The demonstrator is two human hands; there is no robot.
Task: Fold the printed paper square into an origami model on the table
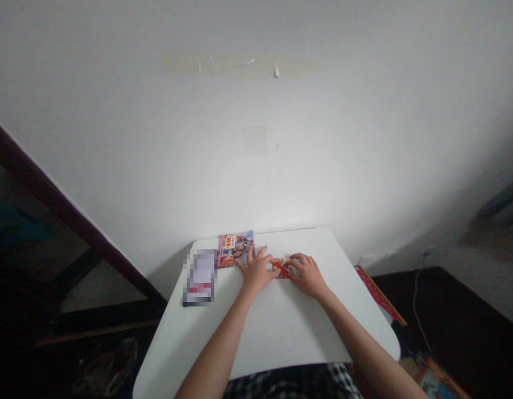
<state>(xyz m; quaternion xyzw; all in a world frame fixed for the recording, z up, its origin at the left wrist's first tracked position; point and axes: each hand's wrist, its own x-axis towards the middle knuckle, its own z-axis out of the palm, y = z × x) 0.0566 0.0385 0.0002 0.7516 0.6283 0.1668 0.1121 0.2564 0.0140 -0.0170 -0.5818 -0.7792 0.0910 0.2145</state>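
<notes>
A small red printed paper lies on the white table between my two hands. My left hand is spread, its fingertips over the edge of a colourful printed leaflet and its thumb at the red paper's left side. Curled at the red paper's right side, my right hand has its thumb and fingers closed on the edge. Whether the red paper is folded is too small to tell. To the left of the leaflet lies a phone-shaped object, its surface blurred by pixelation.
A white wall rises directly behind the table. A dark wooden frame leans at the left. Beside the table's right edge stands a red patterned item, and a cable hangs farther right. A printed item sits low at the right.
</notes>
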